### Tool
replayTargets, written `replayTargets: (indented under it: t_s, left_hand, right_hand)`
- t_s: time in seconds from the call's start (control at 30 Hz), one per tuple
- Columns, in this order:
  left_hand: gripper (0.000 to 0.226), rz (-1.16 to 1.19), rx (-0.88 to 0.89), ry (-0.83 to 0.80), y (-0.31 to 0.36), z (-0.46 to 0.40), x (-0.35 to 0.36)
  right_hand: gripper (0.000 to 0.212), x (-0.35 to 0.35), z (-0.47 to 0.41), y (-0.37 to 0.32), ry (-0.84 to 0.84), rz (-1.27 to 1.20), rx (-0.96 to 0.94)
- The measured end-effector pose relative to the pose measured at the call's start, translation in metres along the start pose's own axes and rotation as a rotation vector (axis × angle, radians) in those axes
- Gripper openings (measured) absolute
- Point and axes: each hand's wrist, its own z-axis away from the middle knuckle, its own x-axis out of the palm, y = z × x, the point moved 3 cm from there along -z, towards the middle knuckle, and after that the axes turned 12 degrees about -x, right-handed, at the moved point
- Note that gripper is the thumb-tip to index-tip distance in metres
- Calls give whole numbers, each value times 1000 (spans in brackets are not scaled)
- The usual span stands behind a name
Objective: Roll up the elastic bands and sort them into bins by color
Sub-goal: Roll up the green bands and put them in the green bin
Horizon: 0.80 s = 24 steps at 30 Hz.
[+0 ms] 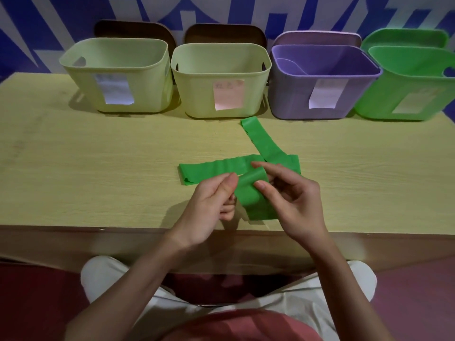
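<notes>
Pinching a green band (251, 193) between them, the left hand (209, 207) and right hand (293, 203) held its curled end just above two more bands (221, 168) lying beyond the fingers, where a slack grip could let the roll spring open.

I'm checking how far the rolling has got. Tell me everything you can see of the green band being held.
The held green band is a flat, smooth, rubbery-looking strip above the table's near edge. Its upper end curls over into a loose first turn. The left hand pinches one side, the right hand holds the other. The lower end hangs unrolled.
</notes>
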Motion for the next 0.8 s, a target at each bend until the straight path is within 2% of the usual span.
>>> replayTargets:
  t_s: [0.1,0.2,0.3,0.37,0.43,0.53,0.7,0.8]
  left_hand:
    - [39,106,-83,-77,2,0,4]
    - [39,9,-130,-41,4,-2,2]
    - [48,-372,53,108,4,-1,0]
    - [41,-637,219,207,4,4,0]
    - [27,-748,308,237,4,7,0]
    - [23,-850,345,306,1,4,1]
    - [25,-759,359,346,1,2,1]
    - [28,-368,255,265,2,2,2]
  right_hand:
    - [23,-2,-2,-1,29,31,-4]
    - [34,-6,1,4,20,79,50]
    - [33,-6,4,6,34,73,91]
    - [32,-5,5,7,39,68,105]
    - [33,-4,5,10,48,55,127]
    - [40,1,6,11,50,10,149]
    - [49,7,6,13,48,-19,148]
    - [44,9,2,8,47,-43,129]
